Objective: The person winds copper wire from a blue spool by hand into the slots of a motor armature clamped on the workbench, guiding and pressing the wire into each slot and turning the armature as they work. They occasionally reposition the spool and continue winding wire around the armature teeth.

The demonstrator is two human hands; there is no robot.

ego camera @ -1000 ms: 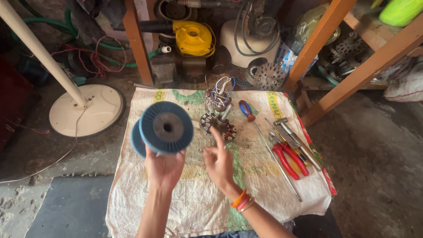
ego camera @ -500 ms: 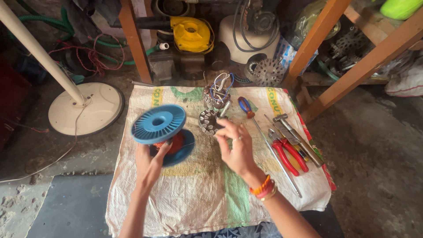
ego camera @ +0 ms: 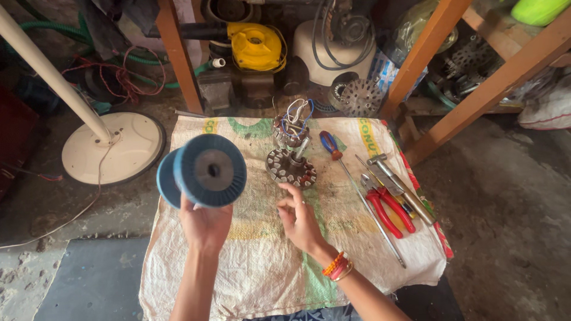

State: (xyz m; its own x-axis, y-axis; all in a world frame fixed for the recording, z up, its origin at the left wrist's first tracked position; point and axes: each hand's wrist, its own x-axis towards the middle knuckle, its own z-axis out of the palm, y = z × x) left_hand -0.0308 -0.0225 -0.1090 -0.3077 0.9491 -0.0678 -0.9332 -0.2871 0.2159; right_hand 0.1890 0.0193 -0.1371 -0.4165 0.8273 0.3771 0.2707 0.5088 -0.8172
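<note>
— Start close in. What are the hands doing?

— The left hand [ego camera: 205, 223] is raised over the woven sack [ego camera: 250, 279], fingers wrapped from below around a blue spool [ego camera: 205, 171], which it grips firmly. The spool's long axis points roughly at the camera, so one flange faces up, dark bore in the middle.

— And the other?

— The right hand [ego camera: 300, 217], bangles at the wrist, sits at about three o'clock from the spool, fingers loosely curled, thumb and forefinger close together; whether they pinch a fine wire I cannot tell.

— What lies nearest that hand?

— The round stator core [ego camera: 290, 168], flat on the sack at twelve o'clock from the right fingertips, just beyond them and not touched. The right hand is the nearer one; the left is further off, at the core's eight o'clock.

— Further out?

— A wound coil bundle [ego camera: 291, 128] just past the core, a blue-handled screwdriver [ego camera: 329, 144] at two o'clock, red pliers [ego camera: 389, 208] and a hammer [ego camera: 398, 184] at three. Beyond, a white fan base [ego camera: 113, 148].
</note>
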